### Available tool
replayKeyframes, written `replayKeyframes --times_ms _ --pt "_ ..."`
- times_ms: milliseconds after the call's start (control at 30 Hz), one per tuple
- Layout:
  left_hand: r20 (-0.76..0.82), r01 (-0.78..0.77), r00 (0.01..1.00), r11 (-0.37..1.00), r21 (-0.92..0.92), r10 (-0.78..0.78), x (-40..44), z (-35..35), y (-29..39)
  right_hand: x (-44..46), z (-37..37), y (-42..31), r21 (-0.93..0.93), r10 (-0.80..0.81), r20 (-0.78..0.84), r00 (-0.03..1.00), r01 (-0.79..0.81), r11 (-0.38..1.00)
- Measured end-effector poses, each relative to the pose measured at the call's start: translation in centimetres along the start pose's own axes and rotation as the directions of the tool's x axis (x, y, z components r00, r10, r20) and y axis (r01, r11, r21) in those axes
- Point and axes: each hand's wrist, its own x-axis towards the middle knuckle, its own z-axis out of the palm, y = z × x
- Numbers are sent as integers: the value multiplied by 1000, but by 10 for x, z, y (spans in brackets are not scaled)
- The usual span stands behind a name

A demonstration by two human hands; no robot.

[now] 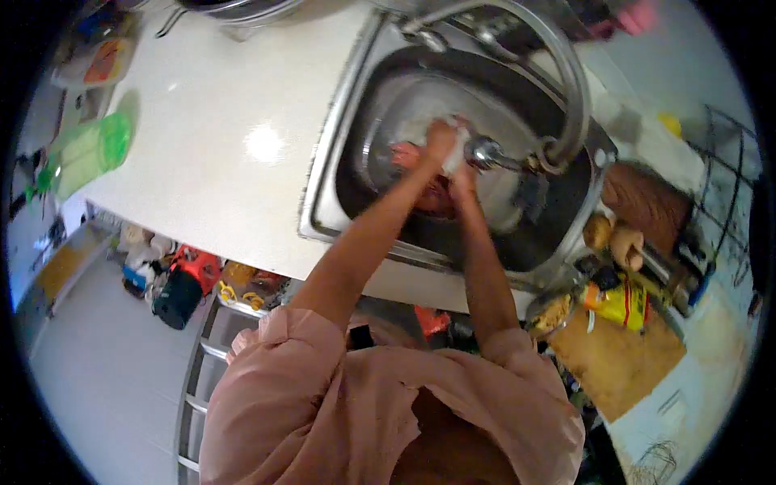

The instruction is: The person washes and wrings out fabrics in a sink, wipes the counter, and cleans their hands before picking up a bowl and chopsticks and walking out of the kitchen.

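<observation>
Both hands are down in the metal sink (368, 190), close together under the faucet head (483, 152). A white, wet-looking cloth (455, 153) lies between them. My left hand (440, 141) is closed on its upper part. Just below and to the right, my right hand (462, 179) grips its lower side, with the fingers partly hidden. A pinkish-red piece (406, 153) shows left of my left hand, and a darker red patch (435, 198) lies beneath my wrists; I cannot tell what they are. A round, shiny bottom shows around the hands.
A curved metal faucet (575, 89) arches over the sink's right side. On the white counter (234, 97) at left lies a green plastic bottle (93, 153). To the right are a yellow packet (621, 305), a wooden board (618, 364) and a bowl of food (552, 314). A metal ladder-like rack (194, 400) stands below.
</observation>
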Motion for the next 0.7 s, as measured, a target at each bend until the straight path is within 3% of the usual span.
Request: replayKeyframes --times_ms 33,67,100,133,167,200,233,267,300,333,367,400,433,467,533,600,633,667,700 --pt "85 479 872 802 -356 -483 12 -6 10 -2 -4 2 -61 -14 -38 999 11 998" --pt "324 773 533 295 -562 -782 21 -6 15 -4 -7 -5 62 2 -26 1000 0 998" --pt "349 779 534 288 -557 -770 20 -6 13 -10 -5 -28 327 39 64 997 -58 943" --pt "359 647 676 284 -708 -644 13 -11 10 -19 -3 -48 568 51 168 984 -139 811" --pt "333 503 794 240 -830 -509 0 -11 6 -13 -9 -44 581 49 147 988 -127 804" --pt "346 516 789 240 -822 -508 -16 -8 5 1 -12 -43 690 -24 287 958 -190 698" --pt "183 420 903 709 -566 -388 -31 -4 0 11 -12 -42 738 -80 347 934 -219 639" --pt "190 298 952 869 -395 -240 -34 -1 -2 20 -11 -43 774 -137 405 904 -259 578" --pt "192 119 978 973 -198 -81 -36 2 -5 21 -4 -34 749 -253 474 843 -236 619" --pt "190 -74 979 997 -19 76 -39 6 -7 18 5 -26 728 -359 534 765 -199 656" --pt "116 23 993 1000 -4 -23 -11 -3 8 -15 17 -34 752 -72 523 849 -420 508" --pt "100 76 992 997 -4 -75 -6 -12 9 -55 33 -73 733 -154 499 853 -320 600" --pt "85 127 988 992 -5 -126 1 -20 10 -44 28 -64 807 -136 425 895 -306 505" --pt "230 100 967 994 35 -106 2 -22 5 -26 17 -61 872 -119 345 931 -271 407" --pt "301 -198 933 980 -30 198 -8 -16 39 -17 11 -86 853 -414 289 863 -35 521" --pt "404 -391 821 913 -118 404 2 -33 37 -26 21 -55 962 -559 237 795 -112 249" --pt "477 -436 749 884 -168 460 16 -54 18 -30 25 -48 906 -317 365 875 -255 338" --pt "651 -43 749 990 -136 123 31 -56 -45 -30 22 -49 820 -49 471 881 -417 392" --pt "739 150 673 984 -99 -28 26 -46 -45 -31 17 -56 826 -58 458 887 -400 396"
